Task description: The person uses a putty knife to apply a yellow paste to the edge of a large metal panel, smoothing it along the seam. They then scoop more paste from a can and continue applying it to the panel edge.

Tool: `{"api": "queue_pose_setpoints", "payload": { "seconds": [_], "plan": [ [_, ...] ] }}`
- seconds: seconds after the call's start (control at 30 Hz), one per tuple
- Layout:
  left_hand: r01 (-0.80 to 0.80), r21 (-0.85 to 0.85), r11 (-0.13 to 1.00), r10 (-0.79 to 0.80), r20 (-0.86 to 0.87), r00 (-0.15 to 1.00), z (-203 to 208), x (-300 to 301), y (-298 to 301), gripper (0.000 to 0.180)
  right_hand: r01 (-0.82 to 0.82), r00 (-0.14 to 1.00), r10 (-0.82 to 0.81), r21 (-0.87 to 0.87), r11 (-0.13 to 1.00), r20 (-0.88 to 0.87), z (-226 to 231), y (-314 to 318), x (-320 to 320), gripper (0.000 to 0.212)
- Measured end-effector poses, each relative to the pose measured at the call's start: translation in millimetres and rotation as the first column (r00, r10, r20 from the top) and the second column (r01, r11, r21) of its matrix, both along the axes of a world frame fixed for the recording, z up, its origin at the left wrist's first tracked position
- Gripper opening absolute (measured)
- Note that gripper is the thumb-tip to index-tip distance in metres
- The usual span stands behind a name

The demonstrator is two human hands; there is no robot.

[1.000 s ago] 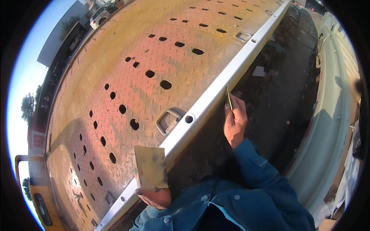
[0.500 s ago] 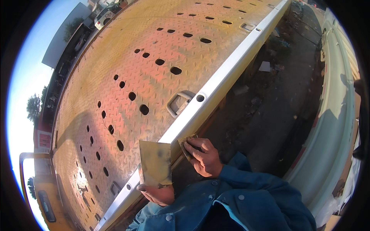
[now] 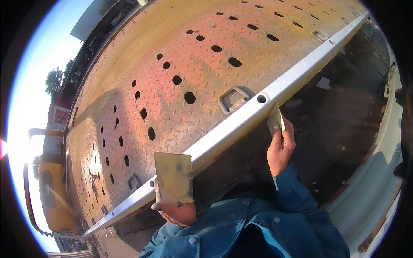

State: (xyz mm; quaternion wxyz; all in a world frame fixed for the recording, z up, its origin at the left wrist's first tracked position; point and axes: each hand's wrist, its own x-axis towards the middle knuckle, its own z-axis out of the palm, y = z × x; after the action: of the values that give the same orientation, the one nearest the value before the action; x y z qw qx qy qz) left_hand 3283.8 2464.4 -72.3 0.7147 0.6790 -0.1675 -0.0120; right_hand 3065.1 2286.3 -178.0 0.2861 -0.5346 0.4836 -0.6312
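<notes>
My left hand (image 3: pixel 176 213) grips the bottom end of a flat rectangular board (image 3: pixel 173 177), yellowish with grey smudges, held up in front of the rail. Only its thumb side shows; the board hides the rest. Farther right, my right hand (image 3: pixel 282 148) pinches a thin yellowish spreader (image 3: pixel 275 117) between thumb and fingers. The spreader's upper tip meets the outer side of a long white-topped rail (image 3: pixel 223 138), just below a round hole (image 3: pixel 261 99). That rail edges a flatbed deck (image 3: pixel 172 116) of worn yellow and red tread plate with several oval holes.
A metal tie-down loop (image 3: pixel 234 99) lies on the deck beside the rail; another (image 3: pixel 134 182) sits lower left. A pale curved metal beam (image 3: pixel 365 189) runs along the right. Dark shaded ground with a white scrap (image 3: pixel 323 83) lies between. A yellow cab (image 3: pixel 58 193) stands far left.
My right hand has moved right and up along the rail with the spreader, which is now turned edge-on. The left hand and board stay nearly in place. The view has shifted.
</notes>
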Motion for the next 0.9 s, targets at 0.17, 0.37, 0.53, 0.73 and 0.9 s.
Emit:
{"api": "queue_pose_setpoints", "payload": {
  "seconds": [0.17,0.37,0.53,0.73,0.9],
  "plan": [
    [0.084,-0.185,0.979,-0.110,-0.135,0.985,4.8,12.9,7.7,0.102,0.028,0.998,-0.030,-0.029,0.999,-0.060,-1.6,6.3,21.0,0.033],
    [0.298,-0.180,0.937,-0.306,-0.018,0.952,-9.5,63.4,33.0,0.108,0.054,0.981,-0.086,-0.181,0.982,-0.174,0.6,33.1,62.0,0.044],
    [0.404,-0.104,0.909,-0.410,-0.037,0.911,-4.8,116.9,70.0,0.117,0.045,0.983,-0.074,-0.168,0.985,-0.168,1.9,85.8,118.6,0.064],
    [0.522,-0.115,0.845,-0.531,-0.074,0.844,-6.6,191.9,138.2,0.119,0.025,0.983,-0.056,-0.173,0.985,-0.173,2.7,160.2,196.4,0.067],
    [0.566,0.123,0.815,-0.578,0.117,0.808,-11.8,233.1,163.7,0.112,-0.043,0.984,0.022,-0.120,0.992,-0.175,3.2,220.4,245.7,0.070]
  ]
}}
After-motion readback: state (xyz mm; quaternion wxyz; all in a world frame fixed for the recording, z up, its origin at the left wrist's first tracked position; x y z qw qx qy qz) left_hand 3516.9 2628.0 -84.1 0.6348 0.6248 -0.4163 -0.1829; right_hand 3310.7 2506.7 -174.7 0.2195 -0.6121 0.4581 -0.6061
